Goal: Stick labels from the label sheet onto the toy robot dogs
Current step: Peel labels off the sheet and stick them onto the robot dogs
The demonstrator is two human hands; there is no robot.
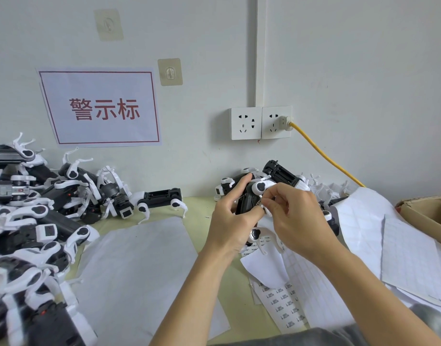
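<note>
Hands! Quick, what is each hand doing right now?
Left hand: grips the toy robot dog, fingers curled round its body.
Right hand: fingers pinched at the dog's side, seemingly pressing a small label on.

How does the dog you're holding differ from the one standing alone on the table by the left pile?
The held dog is lifted off the table, gripped by the left hand and tilted; the standing dog rests on its own legs, untouched. The right hand pinches at the held dog's side; nothing is near the standing one. Both have black bodies and white legs.
</note>
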